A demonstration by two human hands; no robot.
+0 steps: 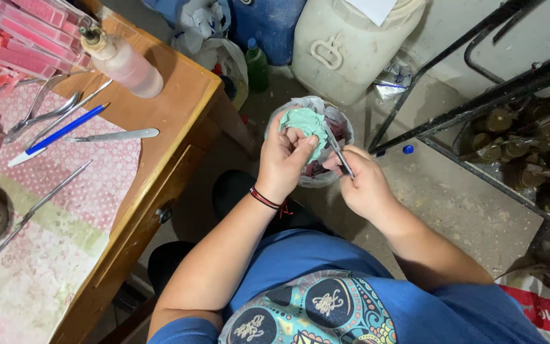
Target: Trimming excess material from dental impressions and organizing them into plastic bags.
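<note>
Gripping green lump [305, 125], left hand [283, 160]

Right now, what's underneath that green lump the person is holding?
Directly below the green lump in the left hand sits a small lined bin on the floor. Reddish scraps show inside it. The hands and lump cover most of the bin's contents.

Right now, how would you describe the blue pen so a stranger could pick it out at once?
Start at the wooden table on the left, where a pink patterned cloth covers part of the top. Among the thin tools lying there, the blue pen lies slanted beside a metal spatula. It alone is blue and white; its neighbours are bare metal.
</note>
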